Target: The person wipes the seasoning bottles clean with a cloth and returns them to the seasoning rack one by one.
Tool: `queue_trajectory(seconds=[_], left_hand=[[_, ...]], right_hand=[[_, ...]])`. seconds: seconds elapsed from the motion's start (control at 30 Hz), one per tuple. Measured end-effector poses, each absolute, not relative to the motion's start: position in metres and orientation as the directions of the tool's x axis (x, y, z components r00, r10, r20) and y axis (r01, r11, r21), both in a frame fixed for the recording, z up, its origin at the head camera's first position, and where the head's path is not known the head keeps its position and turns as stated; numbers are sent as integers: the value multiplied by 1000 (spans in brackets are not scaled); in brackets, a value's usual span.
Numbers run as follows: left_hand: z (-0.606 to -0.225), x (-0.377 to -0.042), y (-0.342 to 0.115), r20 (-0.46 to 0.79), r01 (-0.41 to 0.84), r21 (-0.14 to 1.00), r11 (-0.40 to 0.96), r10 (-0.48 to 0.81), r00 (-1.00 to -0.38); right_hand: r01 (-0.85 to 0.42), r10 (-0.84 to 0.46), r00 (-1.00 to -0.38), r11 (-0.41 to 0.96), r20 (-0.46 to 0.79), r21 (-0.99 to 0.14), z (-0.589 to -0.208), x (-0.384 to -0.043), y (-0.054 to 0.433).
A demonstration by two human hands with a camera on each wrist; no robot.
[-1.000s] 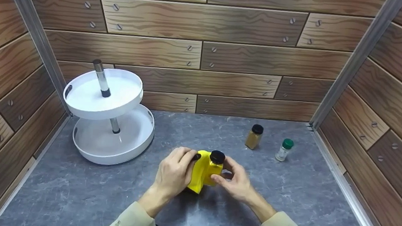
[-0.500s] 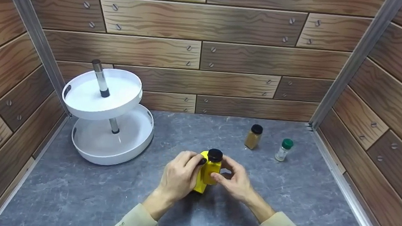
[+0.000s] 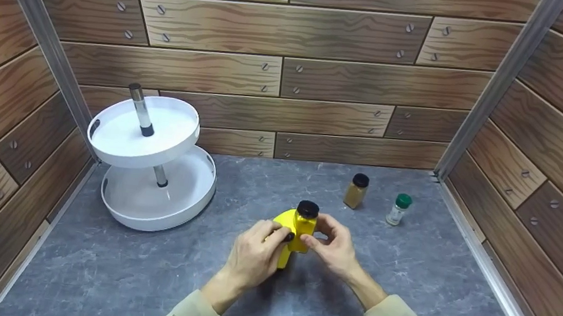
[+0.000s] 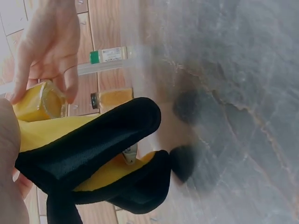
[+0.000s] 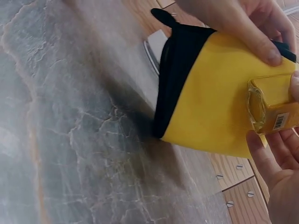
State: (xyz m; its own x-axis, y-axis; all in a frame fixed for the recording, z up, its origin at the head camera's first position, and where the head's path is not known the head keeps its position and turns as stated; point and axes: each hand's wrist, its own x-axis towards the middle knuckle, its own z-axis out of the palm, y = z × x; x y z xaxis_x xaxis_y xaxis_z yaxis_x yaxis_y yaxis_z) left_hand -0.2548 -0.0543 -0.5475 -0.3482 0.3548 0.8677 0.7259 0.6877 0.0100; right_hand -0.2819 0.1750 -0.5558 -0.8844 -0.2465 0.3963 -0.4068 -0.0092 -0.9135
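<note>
My left hand (image 3: 254,253) grips a folded yellow cloth (image 5: 201,102) with wide black trim and a loop at one corner. A small white tag shows inside its fold in the left wrist view. My right hand (image 3: 335,246) holds a spice jar (image 3: 305,230) by its side, between thumb and fingers. The jar is clear, filled with yellow powder, with a black lid; a barcode label is on it in the right wrist view. In the head view the cloth lies against the jar's left side. Both are held over the grey tabletop.
A brown spice jar (image 3: 355,192) with a black lid and a smaller shaker (image 3: 398,209) with a green cap stand at the back right. A white two-tier round stand (image 3: 155,222) occupies the left. Wood-patterned walls (image 3: 217,69) enclose the table on three sides.
The jar has risen slightly in the head view. My left hand has shifted right and down over the cloth, whose upper part now fans out behind the fingers.
</note>
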Motion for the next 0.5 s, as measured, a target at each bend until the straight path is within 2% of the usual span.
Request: queue_trajectory(seconds=[0.23, 0.5], left_hand=[[-552, -253, -58, 860, 735, -4, 678, 378, -343], [-548, -259, -58, 876, 738, 9, 675, 350, -331]], right_hand=[[-429, -215, -884, 23, 414, -903, -552, -283, 175], [-499, -236, -842, -3, 486, -866, -553, -285, 174]])
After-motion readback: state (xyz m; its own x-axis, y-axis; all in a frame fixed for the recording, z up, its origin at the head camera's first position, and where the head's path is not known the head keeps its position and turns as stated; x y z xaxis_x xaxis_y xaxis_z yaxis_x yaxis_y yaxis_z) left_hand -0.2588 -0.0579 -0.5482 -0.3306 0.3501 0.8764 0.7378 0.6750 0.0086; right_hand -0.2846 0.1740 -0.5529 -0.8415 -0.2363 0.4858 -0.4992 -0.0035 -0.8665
